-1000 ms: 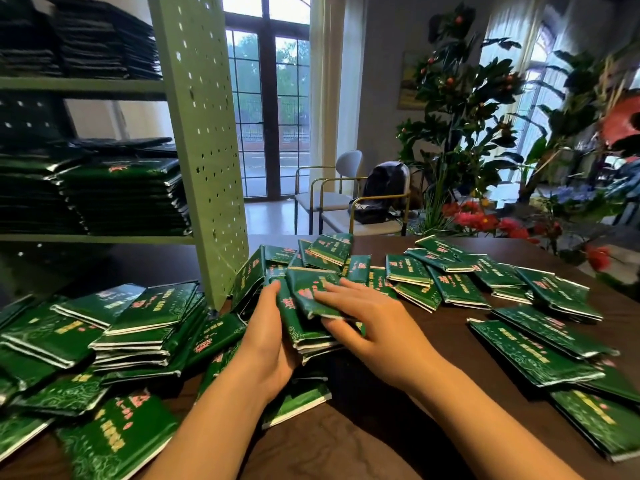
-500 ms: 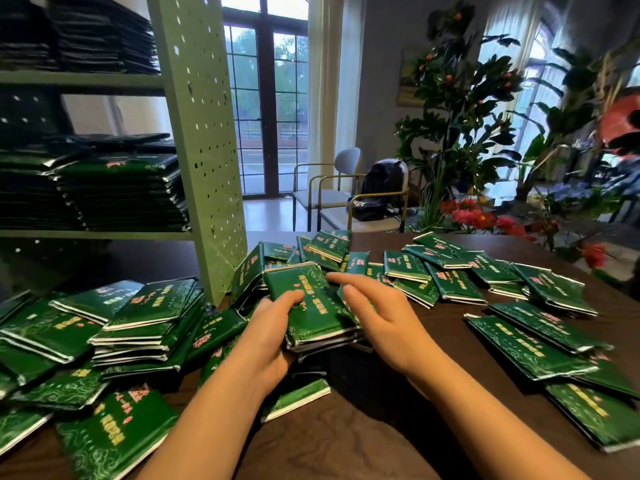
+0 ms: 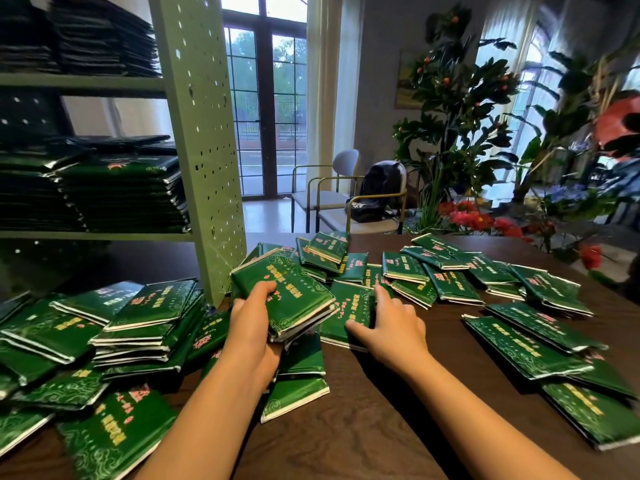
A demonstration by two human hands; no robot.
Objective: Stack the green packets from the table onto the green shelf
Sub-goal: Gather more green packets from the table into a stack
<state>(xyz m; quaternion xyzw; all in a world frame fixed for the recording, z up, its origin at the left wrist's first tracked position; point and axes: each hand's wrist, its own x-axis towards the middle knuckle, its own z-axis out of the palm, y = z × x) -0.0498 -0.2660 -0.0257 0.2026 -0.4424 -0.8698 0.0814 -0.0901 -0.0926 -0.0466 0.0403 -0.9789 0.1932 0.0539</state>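
Your left hand (image 3: pixel 254 329) grips the stack (image 3: pixel 291 296); right hand (image 3: pixel 393 329) rests spread-fingered on a packet (image 3: pixel 343 306); shelf (image 3: pixel 201 133) sits up-left, nearer your left.

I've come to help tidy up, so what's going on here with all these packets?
A person is gathering green packets from the table to stack on the green shelf. The left hand grips a small stack of packets, thumb on top. The right hand rests spread on a single packet lying flat beside it. Many more packets lie scattered on the table, and the shelf already holds tall piles.
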